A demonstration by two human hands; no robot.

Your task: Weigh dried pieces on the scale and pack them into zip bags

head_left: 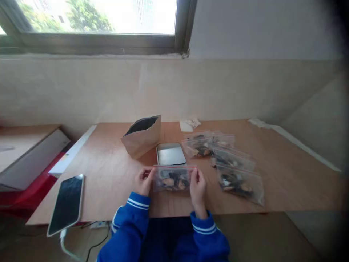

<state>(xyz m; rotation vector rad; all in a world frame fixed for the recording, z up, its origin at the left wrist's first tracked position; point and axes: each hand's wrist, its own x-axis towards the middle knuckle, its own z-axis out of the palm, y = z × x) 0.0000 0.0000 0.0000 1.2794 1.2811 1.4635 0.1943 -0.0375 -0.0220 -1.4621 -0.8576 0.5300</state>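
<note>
Between my two hands is a clear zip-lock bag [171,180] with a red strip along its top edge and dark and tan pieces inside. My left hand [144,180] pinches its upper left corner, and my right hand [197,185] pinches the upper right one. Just behind it lies a flat silver scale [171,154], its front edge covered by the bag. An open brown paper pouch [144,136] stands behind my left hand. To the right, several similar filled zip-lock bags [241,183] lie overlapping on the wooden table.
A phone [67,203] on a white cable [63,240] lies at the table's left front edge. White paper with a crumpled tissue [193,123] sits at the back. A wall and a window [98,18] rise behind the table [289,174]. A box [29,160] stands at the left.
</note>
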